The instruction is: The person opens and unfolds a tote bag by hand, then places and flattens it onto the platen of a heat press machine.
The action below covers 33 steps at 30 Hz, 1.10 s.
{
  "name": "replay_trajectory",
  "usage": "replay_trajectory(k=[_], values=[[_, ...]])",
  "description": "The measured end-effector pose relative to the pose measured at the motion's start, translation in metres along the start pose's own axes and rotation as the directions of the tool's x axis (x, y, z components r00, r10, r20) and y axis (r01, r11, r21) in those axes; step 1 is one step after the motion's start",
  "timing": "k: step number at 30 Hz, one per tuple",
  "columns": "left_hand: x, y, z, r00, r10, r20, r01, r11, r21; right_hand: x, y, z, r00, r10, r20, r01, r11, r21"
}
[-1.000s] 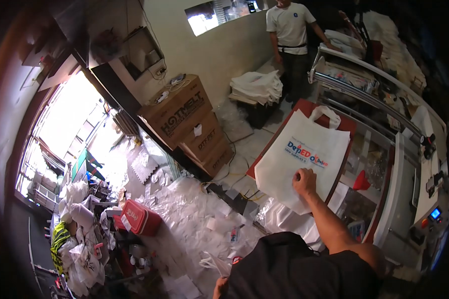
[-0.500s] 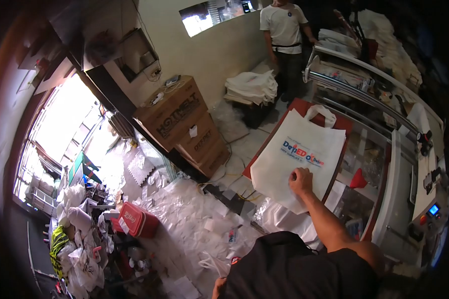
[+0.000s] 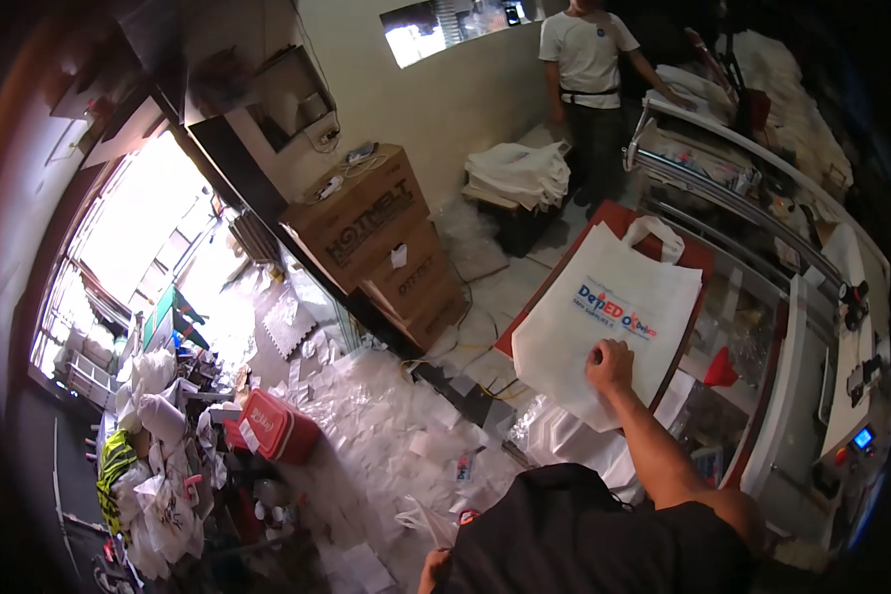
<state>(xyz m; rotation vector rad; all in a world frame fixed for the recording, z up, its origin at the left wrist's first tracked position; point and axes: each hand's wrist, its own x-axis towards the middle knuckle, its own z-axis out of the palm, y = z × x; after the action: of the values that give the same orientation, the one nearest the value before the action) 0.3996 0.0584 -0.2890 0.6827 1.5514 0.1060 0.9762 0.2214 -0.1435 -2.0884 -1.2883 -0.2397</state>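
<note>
Resting over the near part of the white tote bag [image 3: 564, 346], the right hand [image 3: 610, 366] has its fingers curled inward and drawn together; whether they pinch any fabric cannot be told. The left hand [image 3: 436, 569] is low in view beside the black shirt [image 3: 564, 535], next to loose white strips [image 3: 428, 522]. Its fingers are mostly hidden, so their state and any hold on the strips cannot be confirmed.

The tote bag lies flat on the red worktop [image 3: 619, 217], print side up, with blue and red "DepED" lettering and its looped handle [image 3: 671, 239] at the far end. Crumpled clear plastic [image 3: 554, 433] sits just beside the near end of the worktop. A red funnel-shaped object [image 3: 720, 367] is noted to the right of the bag, near the metal-railed machine [image 3: 742, 203], whose blue display [image 3: 864, 438] is lit.

Beyond the worktop, a stack of white bags [image 3: 518, 175] is observed near a person in a white shirt [image 3: 579, 54]. Cardboard boxes [image 3: 366, 223], the upper marked "HOTMELT", are piled to the left. A red cooler box [image 3: 285, 428] stands nearer, beside a floor [image 3: 366, 450] strewn with white sheets.
</note>
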Motion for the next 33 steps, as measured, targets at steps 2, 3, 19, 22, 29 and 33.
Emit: replay_trajectory(k=[2, 3, 19, 22, 29, 33], values=[[0.002, -0.001, 0.000, 1.000, 0.001, 0.003, -0.001, 1.000, -0.001, 0.000, -0.001, -0.001, 1.000, -0.005, 0.003, 0.005, 1.000, -0.005], [0.004, -0.003, 0.001, 1.000, 0.002, 0.003, -0.002, 1.000, -0.001, 0.000, 0.000, 0.001, 1.000, -0.008, 0.003, 0.008, 1.000, -0.009], [0.086, -0.068, -0.008, 0.985, -0.070, -0.157, 0.082, 0.994, 0.071, -0.004, 0.004, 0.017, 0.996, -0.085, -0.023, 0.084, 0.996, -0.044], [0.058, -0.046, -0.007, 0.984, 0.010, -0.179, 0.001, 0.998, 0.062, -0.005, 0.009, 0.021, 0.994, -0.104, -0.033, 0.102, 0.994, -0.036], [0.077, -0.060, -0.006, 0.967, 0.227, -0.116, -0.144, 0.864, 0.482, -0.005, 0.006, 0.018, 0.997, -0.030, 0.067, 0.033, 0.999, -0.044], [0.079, -0.060, -0.006, 0.990, -0.050, 0.130, 0.077, 0.976, -0.206, -0.005, 0.010, 0.019, 0.992, -0.024, 0.122, 0.031, 0.998, -0.063]])
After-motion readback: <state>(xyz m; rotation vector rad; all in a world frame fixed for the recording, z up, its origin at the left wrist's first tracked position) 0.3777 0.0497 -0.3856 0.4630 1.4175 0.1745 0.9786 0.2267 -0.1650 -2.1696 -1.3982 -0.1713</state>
